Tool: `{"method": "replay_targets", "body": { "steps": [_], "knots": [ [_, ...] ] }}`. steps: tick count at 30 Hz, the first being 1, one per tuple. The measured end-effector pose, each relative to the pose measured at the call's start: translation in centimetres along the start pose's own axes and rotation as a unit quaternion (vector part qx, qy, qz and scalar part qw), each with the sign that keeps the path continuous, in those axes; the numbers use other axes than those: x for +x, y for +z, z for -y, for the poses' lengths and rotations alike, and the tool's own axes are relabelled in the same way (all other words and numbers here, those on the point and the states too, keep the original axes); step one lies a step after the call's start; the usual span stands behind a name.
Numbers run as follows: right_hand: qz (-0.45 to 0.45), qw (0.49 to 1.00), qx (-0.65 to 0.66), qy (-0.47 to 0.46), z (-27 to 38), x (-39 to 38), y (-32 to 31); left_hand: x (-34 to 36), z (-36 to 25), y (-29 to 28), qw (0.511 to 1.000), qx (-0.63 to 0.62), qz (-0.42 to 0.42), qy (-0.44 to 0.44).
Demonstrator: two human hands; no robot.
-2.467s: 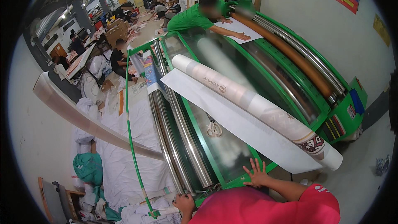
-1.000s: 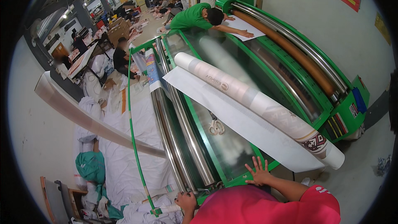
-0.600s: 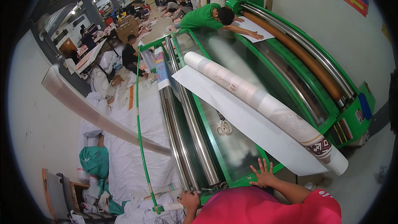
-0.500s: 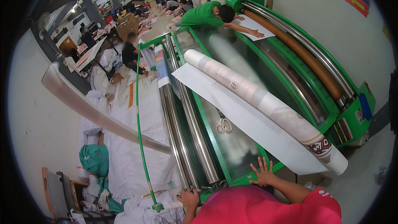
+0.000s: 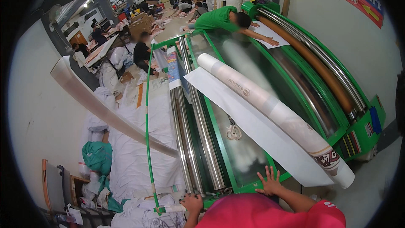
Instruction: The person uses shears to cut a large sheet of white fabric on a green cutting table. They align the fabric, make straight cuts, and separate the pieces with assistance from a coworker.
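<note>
A long green roller machine (image 5: 278, 176) with a glass top runs away from me. My right hand (image 5: 269, 181) lies flat with fingers spread on its near green rim, just short of the glass. My left hand (image 5: 192, 203) is curled over the near end of the frame, below the two steel rollers (image 5: 198, 143). A big roll of white paper (image 5: 270, 105) lies slantwise on the glass, its loose sheet (image 5: 253, 128) spread toward me. Scissors (image 5: 233, 131) rest under the glass.
At the far end a person in a green shirt (image 5: 219, 19) leans over the machine, pressing a white sheet. White fabric (image 5: 135, 156) is heaped on the floor at left, beside a thin green rod (image 5: 147, 143). Several people sit working further back. A wall runs along the right.
Both hands stay where they were on the near frame. The view has shifted slightly, and the person in green is still bent over the far end.
</note>
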State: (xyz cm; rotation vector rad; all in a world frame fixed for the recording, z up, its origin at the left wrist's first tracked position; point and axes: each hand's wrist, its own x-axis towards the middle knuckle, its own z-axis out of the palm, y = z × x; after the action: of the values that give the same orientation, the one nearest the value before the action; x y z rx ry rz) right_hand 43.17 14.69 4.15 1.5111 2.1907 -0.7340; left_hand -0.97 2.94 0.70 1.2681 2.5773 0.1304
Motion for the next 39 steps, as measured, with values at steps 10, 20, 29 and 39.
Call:
{"method": "replay_targets", "body": {
  "steps": [10,20,29,39],
  "knots": [
    [-0.003,1.0,-0.007,-0.004,-0.4,0.5,0.9,0.0,0.4,0.2,1.0,-0.02,-0.006,0.005],
    [-0.011,1.0,-0.003,-0.008,-0.7,0.7,1.4,0.1,0.5,0.6,1.0,-0.017,-0.016,0.011],
    [-0.004,1.0,-0.002,-0.009,-0.8,0.8,1.5,0.1,0.5,0.6,1.0,-0.024,-0.018,0.008],
    [-0.006,1.0,0.004,-0.011,-0.7,0.7,1.6,0.2,1.0,1.1,1.0,-0.015,-0.016,0.014]
  ]
}}
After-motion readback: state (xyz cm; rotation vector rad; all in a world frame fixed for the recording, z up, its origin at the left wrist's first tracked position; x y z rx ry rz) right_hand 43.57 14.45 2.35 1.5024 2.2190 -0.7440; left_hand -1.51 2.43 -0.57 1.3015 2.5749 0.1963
